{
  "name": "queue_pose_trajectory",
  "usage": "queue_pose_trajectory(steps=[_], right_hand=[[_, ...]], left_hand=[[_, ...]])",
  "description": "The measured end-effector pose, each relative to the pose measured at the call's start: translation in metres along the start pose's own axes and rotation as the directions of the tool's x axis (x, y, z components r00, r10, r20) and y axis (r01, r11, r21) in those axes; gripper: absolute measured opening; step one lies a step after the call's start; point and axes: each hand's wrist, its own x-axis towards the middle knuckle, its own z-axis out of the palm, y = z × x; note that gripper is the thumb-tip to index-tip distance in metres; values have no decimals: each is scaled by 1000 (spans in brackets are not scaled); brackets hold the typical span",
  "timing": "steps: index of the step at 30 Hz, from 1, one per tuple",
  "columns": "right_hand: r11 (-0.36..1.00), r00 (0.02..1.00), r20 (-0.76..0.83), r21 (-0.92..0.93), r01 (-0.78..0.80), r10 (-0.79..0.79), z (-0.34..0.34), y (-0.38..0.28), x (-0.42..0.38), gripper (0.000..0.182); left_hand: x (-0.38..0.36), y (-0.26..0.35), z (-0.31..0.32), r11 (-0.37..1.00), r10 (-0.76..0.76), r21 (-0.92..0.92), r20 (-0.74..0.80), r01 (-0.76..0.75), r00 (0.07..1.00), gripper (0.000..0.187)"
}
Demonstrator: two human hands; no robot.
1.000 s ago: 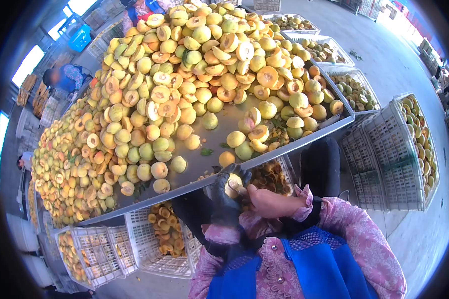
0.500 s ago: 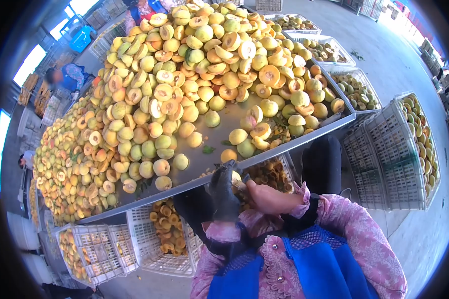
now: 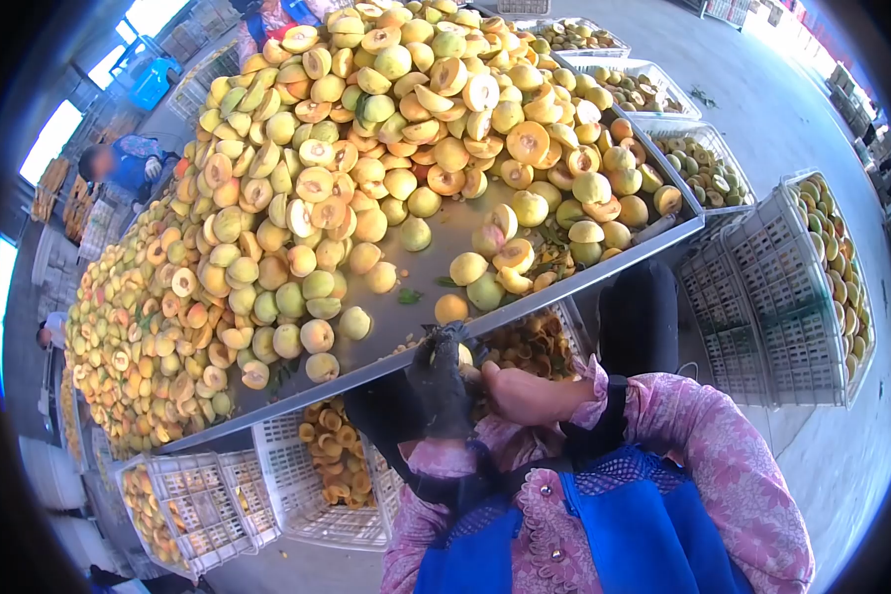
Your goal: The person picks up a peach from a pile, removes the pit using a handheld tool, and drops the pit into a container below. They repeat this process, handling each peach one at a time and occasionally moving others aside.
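In a dark glove, my left hand [image 3: 440, 384] is closed at the front edge of the metal table [image 3: 381, 315]. Its fingers wrap a pale yellow peach piece [image 3: 465, 354], mostly hidden by the glove. Close beside it on the right, my bare right hand [image 3: 527, 394] is curled, its thumb and fingers pressed toward that piece. Whatever the right fingers grip cannot be made out. Just beyond the glove, a small orange peach [image 3: 451, 308] lies at the table's edge. A large heap of whole and halved yellow peaches [image 3: 317, 183] covers much of the table.
Below the table edge stand a crate of peach halves [image 3: 337, 457] at the left and dark orange fruit pieces [image 3: 530, 346] behind my hands. A tall white crate [image 3: 762, 307] is at the right. More filled crates [image 3: 703, 170] line the far side. Another person [image 3: 134, 163] is at the left.
My right hand has shifted slightly left, closer to the gloved left hand, and less of the pale peach piece shows between them. The view has shifted a little.
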Motion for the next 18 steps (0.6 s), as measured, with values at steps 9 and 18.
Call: queue_pose_trajectory(steps=[9,18], right_hand=[[984,979,190,149,-101,71,-21,-17,3,22],[381,836,528,811,-443,-150,-18,-5,-6,5]], left_hand=[[-8,13,3,987,-58,-149,41,64,997,22],[-3,11,-11,993,111,-52,209,-102,972,20]])
